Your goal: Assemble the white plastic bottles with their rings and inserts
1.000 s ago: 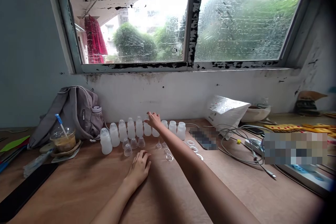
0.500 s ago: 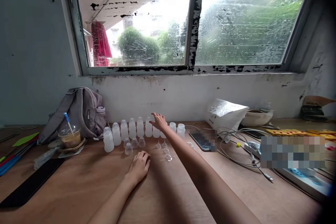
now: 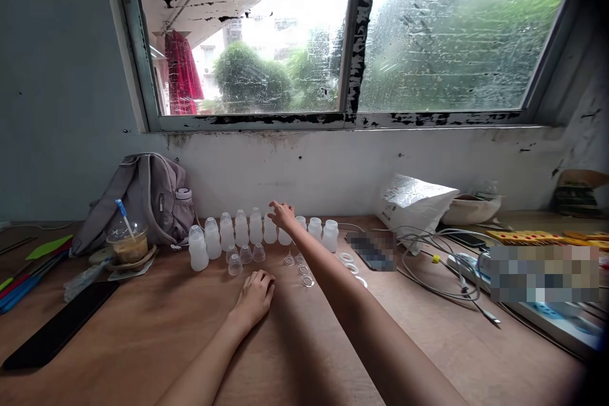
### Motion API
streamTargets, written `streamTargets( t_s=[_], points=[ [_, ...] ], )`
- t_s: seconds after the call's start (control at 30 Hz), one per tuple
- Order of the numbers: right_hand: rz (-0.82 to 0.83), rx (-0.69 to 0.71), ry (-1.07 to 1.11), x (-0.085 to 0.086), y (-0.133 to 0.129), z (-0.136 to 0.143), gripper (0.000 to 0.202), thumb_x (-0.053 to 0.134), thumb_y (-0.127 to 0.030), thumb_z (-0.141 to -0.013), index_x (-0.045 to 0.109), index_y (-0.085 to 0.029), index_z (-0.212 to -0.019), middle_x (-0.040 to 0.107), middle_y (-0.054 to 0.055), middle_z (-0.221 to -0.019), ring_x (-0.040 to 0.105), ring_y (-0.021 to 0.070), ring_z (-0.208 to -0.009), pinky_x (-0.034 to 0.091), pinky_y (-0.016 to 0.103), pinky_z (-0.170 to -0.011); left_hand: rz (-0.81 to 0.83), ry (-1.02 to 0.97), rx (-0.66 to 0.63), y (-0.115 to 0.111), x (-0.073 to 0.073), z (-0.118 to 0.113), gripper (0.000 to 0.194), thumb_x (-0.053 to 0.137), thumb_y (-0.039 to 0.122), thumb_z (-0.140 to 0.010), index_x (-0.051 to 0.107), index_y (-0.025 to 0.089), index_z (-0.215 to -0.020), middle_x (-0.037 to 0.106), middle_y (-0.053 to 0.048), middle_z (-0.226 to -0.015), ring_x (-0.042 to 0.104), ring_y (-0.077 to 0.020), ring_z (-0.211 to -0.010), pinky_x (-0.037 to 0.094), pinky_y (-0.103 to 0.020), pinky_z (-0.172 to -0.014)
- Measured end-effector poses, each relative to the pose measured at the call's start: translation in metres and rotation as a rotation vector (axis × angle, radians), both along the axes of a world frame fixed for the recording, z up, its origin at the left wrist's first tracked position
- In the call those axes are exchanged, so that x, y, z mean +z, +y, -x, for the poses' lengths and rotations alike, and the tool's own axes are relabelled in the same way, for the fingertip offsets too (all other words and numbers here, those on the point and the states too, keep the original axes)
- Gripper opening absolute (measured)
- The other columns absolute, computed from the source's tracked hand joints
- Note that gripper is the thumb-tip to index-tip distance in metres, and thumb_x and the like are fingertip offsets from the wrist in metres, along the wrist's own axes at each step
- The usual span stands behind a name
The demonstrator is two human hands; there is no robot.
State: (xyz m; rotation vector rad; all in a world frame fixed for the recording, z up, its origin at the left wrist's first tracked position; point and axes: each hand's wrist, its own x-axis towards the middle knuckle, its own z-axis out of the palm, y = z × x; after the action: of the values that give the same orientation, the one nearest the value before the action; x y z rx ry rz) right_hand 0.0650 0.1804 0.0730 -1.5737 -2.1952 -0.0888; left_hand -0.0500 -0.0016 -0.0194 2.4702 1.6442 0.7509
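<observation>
As the right hand [image 3: 283, 214], its grip unclear to me, bends over a waisted frosted-white plastic bottle [image 3: 270, 233], a sideways nudge could topple neighbouring bottles [image 3: 255, 231]; the left hand [image 3: 257, 295] rests loosely spread.

Near the right hand [image 3: 284, 216], the bottles [image 3: 255, 228] look like cloudy, matt plastic. Just past the left hand [image 3: 255, 295], small caps [image 3: 235, 265] look like clear, shiny plastic — and the table [image 3: 143, 336] under it looks like smooth wood.
</observation>
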Motion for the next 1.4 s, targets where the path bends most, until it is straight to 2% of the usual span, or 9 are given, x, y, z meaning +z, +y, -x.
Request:
streamTargets(
  t_s=[0.27, 0.5, 0.63, 0.73, 0.83, 0.93, 1.07, 1.23, 1.4],
  points=[
    [-0.004, -0.016, 0.024, 0.006, -0.013, -0.003, 0.052, 0.046, -0.036, -0.079, 0.028, -0.021, -0.125, 0.057, 0.010, -0.104, 0.043, 0.0247, -0.103, 0.027, 0.037, -0.080, -0.002, 0.004, -0.010, 0.000, -0.001, 0.001, 0.026, 0.034, 0.024, -0.084, 0.054, 0.020, -0.099, 0.054, -0.006, -0.100, 0.048, -0.0184, -0.095, 0.037, -0.032, -0.084],
    [-0.159, -0.002, 0.155, 0.009, -0.062, -0.056, 0.038, 0.043, -0.031, -0.081, 0.037, -0.020, -0.117, 0.053, 0.008, -0.111, 0.045, 0.0215, -0.101, 0.031, 0.032, -0.080, -0.001, 0.104, 0.047, 0.006, 0.005, -0.005, 0.025, 0.035, 0.027, -0.083, 0.057, 0.018, -0.092, 0.056, -0.008, -0.095, 0.049, -0.0212, -0.093, 0.037, -0.034, -0.081],
    [-0.271, -0.005, 0.251, -0.017, -0.107, -0.095, 0.027, 0.037, -0.025, -0.082, 0.046, -0.017, -0.106, 0.054, 0.009, -0.106, 0.048, 0.0193, -0.096, 0.033, 0.029, -0.079, 0.013, 0.079, 0.127, 0.028, 0.011, -0.021, 0.023, 0.038, 0.029, -0.082, 0.054, 0.016, -0.094, 0.057, -0.010, -0.093, 0.050, -0.0231, -0.092, 0.038, -0.035, -0.079],
    [-0.247, -0.147, 0.168, -0.047, -0.133, -0.118, 0.026, 0.038, -0.021, -0.080, 0.050, -0.018, -0.103, 0.055, 0.009, -0.104, 0.046, 0.0215, -0.098, 0.030, 0.033, -0.082, 0.011, 0.022, 0.182, 0.049, 0.012, -0.039, 0.033, 0.041, 0.032, -0.081, 0.048, 0.014, -0.107, 0.054, -0.012, -0.103, 0.048, -0.0242, -0.099, 0.038, -0.034, -0.079],
    [-0.140, -0.243, 0.006, -0.071, -0.143, -0.130, 0.028, 0.042, -0.020, -0.077, 0.052, -0.019, -0.103, 0.053, 0.011, -0.109, 0.040, 0.0254, -0.105, 0.024, 0.041, -0.086, 0.019, -0.016, 0.226, 0.067, 0.009, -0.056, 0.038, 0.043, 0.035, -0.080, 0.047, 0.012, -0.109, 0.052, -0.013, -0.107, 0.046, -0.0248, -0.102, 0.039, -0.032, -0.079],
    [-0.004, -0.264, -0.095, -0.083, -0.142, -0.134, 0.028, 0.043, -0.020, -0.075, 0.053, -0.020, -0.101, 0.050, 0.013, -0.113, 0.034, 0.0283, -0.111, 0.020, 0.048, -0.086, 0.034, -0.025, 0.236, 0.075, 0.008, -0.067, 0.029, 0.044, 0.034, -0.079, 0.055, 0.013, -0.096, 0.056, -0.012, -0.100, 0.048, -0.0238, -0.098, 0.040, -0.031, -0.077],
    [0.055, -0.175, -0.094, -0.084, -0.138, -0.133, 0.021, 0.040, -0.020, -0.077, 0.055, -0.019, -0.092, 0.055, 0.011, -0.106, 0.038, 0.0260, -0.106, 0.018, 0.047, -0.088, 0.012, -0.031, 0.206, 0.063, 0.009, -0.065, 0.025, 0.042, 0.033, -0.081, 0.056, 0.015, -0.090, 0.059, -0.009, -0.093, 0.050, -0.0216, -0.093, 0.040, -0.030, -0.076],
    [-0.021, -0.099, -0.014, -0.080, -0.139, -0.130, 0.021, 0.040, -0.019, -0.077, 0.053, -0.020, -0.094, 0.060, 0.006, -0.095, 0.046, 0.0200, -0.094, 0.023, 0.036, -0.087, -0.030, -0.001, 0.105, 0.021, 0.010, -0.043, 0.020, 0.046, 0.034, -0.079, 0.057, 0.019, -0.086, 0.060, -0.004, -0.090, 0.050, -0.0199, -0.090, 0.037, -0.031, -0.079],
    [-0.056, -0.164, -0.038, -0.086, -0.140, -0.125, 0.027, 0.044, -0.025, -0.077, 0.051, -0.019, -0.103, 0.056, 0.010, -0.103, 0.042, 0.0240, -0.102, 0.018, 0.041, -0.091, -0.018, -0.012, 0.038, -0.005, 0.006, -0.021, 0.022, 0.045, 0.038, -0.079, 0.058, 0.021, -0.087, 0.059, -0.003, -0.091, 0.049, -0.0198, -0.091, 0.037, -0.032, -0.080]
  ],
)
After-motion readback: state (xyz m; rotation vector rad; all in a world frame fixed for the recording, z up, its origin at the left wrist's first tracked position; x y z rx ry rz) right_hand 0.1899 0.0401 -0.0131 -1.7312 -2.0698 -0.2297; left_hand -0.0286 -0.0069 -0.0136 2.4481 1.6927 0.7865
